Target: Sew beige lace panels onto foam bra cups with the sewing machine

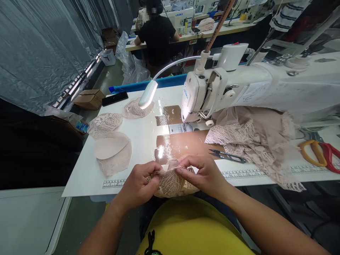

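Observation:
Between my hands, at the table's front edge, hangs a piece of beige lace fabric (170,183). My left hand (145,182) pinches its left side between thumb and fingers. The upper right side is pinched by my right hand (198,173). A sewing machine (193,94) stands just beyond, its needle area over a metal plate (180,128), with brown tape around it. Black thread snips (228,156) lie to the right of my right hand. More beige lace (247,134) is heaped under the machine arm.
Lace pieces (106,124) and a pale cup piece (113,152) lie at the left of the white table (85,177). A black phone (115,98) rests behind them. A lamp (148,95) overhangs. Scissors (318,154) lie at right. Another person (156,35) sits farther back.

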Motion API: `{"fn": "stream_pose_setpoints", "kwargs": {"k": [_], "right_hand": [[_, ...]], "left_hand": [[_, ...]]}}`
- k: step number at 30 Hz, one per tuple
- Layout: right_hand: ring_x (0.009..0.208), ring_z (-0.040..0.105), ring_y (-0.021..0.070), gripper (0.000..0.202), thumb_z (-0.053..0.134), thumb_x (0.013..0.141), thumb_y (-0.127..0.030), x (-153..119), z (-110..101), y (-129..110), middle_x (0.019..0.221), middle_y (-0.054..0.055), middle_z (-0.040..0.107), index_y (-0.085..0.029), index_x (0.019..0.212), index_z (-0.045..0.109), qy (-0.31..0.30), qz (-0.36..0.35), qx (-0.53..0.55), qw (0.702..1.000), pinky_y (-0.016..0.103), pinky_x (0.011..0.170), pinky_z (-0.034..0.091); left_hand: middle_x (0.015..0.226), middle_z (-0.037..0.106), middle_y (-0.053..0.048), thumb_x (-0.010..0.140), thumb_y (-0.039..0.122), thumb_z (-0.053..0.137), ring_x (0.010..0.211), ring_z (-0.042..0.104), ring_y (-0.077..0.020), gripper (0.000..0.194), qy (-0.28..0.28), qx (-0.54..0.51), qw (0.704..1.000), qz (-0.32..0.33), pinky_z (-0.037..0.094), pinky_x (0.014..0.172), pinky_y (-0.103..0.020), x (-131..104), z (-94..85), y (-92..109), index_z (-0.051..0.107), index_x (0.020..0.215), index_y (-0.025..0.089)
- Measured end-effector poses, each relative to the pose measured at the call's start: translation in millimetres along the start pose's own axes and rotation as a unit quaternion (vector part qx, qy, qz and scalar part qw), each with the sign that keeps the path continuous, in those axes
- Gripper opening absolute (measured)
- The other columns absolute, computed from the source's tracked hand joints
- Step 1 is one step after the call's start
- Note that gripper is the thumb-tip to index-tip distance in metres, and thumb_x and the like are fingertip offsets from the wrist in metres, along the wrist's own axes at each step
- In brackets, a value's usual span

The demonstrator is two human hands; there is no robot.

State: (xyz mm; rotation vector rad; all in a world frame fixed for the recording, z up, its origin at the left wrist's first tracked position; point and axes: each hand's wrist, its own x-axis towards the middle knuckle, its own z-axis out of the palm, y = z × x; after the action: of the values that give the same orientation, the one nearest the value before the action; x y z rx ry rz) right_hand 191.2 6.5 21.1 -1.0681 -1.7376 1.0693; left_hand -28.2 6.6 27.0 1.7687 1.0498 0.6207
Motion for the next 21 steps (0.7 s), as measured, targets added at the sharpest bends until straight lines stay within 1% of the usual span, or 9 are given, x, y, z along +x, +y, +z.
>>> {"fn": "stream_pose_setpoints", "kwargs": {"k": [2, 3, 6, 7, 10, 11, 13, 18, 21], "right_hand": [[0.064, 0.061, 0.0152, 0.018, 0.063, 0.082, -0.029, 0, 2, 1, 0.072, 0.003, 0.069, -0.019, 0.067, 0.064, 0.006, 0.013, -0.003, 1.0, 0.027, 0.061, 0.046], [0.063, 0.06, 0.015, 0.019, 0.063, 0.081, -0.03, 0, 2, 2, 0.07, 0.003, 0.068, -0.019, 0.066, 0.064, 0.008, 0.018, -0.008, 1.0, 0.027, 0.06, 0.046], [0.06, 0.058, 0.0141, 0.019, 0.064, 0.081, -0.031, 1, 5, 4, 0.067, 0.002, 0.067, -0.019, 0.066, 0.063, 0.007, 0.018, -0.029, 0.999, 0.026, 0.058, 0.045], [0.06, 0.059, 0.014, 0.017, 0.064, 0.081, -0.03, 1, 5, 4, 0.067, 0.001, 0.066, -0.019, 0.067, 0.063, 0.004, 0.011, -0.036, 0.999, 0.026, 0.058, 0.045], [0.068, 0.061, 0.0149, 0.012, 0.062, 0.082, -0.026, 3, 4, 3, 0.074, 0.002, 0.068, -0.02, 0.072, 0.065, -0.011, -0.028, -0.048, 0.998, 0.027, 0.064, 0.047], [0.071, 0.062, 0.0157, 0.012, 0.062, 0.083, -0.025, 3, 3, 3, 0.077, 0.002, 0.069, -0.021, 0.073, 0.066, -0.011, -0.042, -0.052, 0.998, 0.028, 0.067, 0.048], [0.075, 0.063, 0.0169, 0.014, 0.06, 0.084, -0.025, 4, 1, 2, 0.079, 0.003, 0.069, -0.021, 0.072, 0.066, -0.003, -0.054, -0.059, 0.997, 0.029, 0.068, 0.048], [0.066, 0.061, 0.016, 0.017, 0.062, 0.083, -0.027, 5, -1, 4, 0.07, 0.002, 0.067, -0.021, 0.067, 0.065, 0.009, -0.024, -0.051, 0.998, 0.029, 0.063, 0.047], [0.062, 0.059, 0.015, 0.019, 0.063, 0.082, -0.029, 5, -2, 7, 0.067, 0.002, 0.066, -0.02, 0.066, 0.064, 0.01, -0.01, -0.049, 0.999, 0.028, 0.06, 0.046]], "left_hand": [[0.068, 0.052, 0.0, 0.079, 0.013, 0.048, 0.063, 0.046, -0.0113, 0.007, 0.029, -0.041, 0.999, -0.008, 0.037, 0.059, -0.022, 0, -0.4, -4, 0.054, 0.075, 0.016], [0.073, 0.054, 0.0, 0.078, 0.016, 0.051, 0.066, 0.048, -0.0119, 0.004, 0.032, -0.069, 0.997, -0.011, 0.038, 0.061, -0.022, 1, 0.4, -6, 0.054, 0.08, 0.016], [0.087, 0.061, -0.005, 0.077, 0.026, 0.061, 0.075, 0.054, -0.0153, 0.03, 0.003, -0.117, 0.993, -0.024, 0.042, 0.066, -0.024, 6, 5.9, -6, 0.055, 0.105, 0.016], [0.087, 0.062, -0.005, 0.078, 0.029, 0.062, 0.075, 0.054, -0.0156, 0.032, -0.008, -0.111, 0.993, -0.026, 0.042, 0.066, -0.024, 8, 7.9, -5, 0.056, 0.106, 0.016], [0.075, 0.059, -0.003, 0.084, 0.033, 0.055, 0.068, 0.05, -0.0138, 0.021, -0.027, -0.061, 0.998, -0.017, 0.04, 0.061, -0.024, 14, 12.2, -1, 0.062, 0.088, 0.014], [0.073, 0.057, -0.003, 0.086, 0.033, 0.053, 0.067, 0.049, -0.0135, 0.022, -0.03, -0.048, 0.998, -0.012, 0.04, 0.061, -0.024, 15, 12.7, 0, 0.062, 0.084, 0.014], [0.072, 0.057, -0.002, 0.086, 0.033, 0.052, 0.066, 0.049, -0.0136, 0.023, -0.037, -0.037, 0.999, -0.006, 0.04, 0.061, -0.024, 18, 12.6, 3, 0.063, 0.083, 0.014], [0.07, 0.058, -0.003, 0.082, 0.036, 0.057, 0.069, 0.052, -0.0158, 0.023, -0.057, -0.053, 0.997, 0.004, 0.044, 0.064, -0.025, 22, 10.8, 6, 0.066, 0.08, 0.015], [0.07, 0.059, -0.003, 0.083, 0.036, 0.055, 0.068, 0.052, -0.0153, 0.024, -0.052, -0.056, 0.997, -0.001, 0.044, 0.063, -0.024, 25, 10.8, 6, 0.066, 0.082, 0.015]]}}
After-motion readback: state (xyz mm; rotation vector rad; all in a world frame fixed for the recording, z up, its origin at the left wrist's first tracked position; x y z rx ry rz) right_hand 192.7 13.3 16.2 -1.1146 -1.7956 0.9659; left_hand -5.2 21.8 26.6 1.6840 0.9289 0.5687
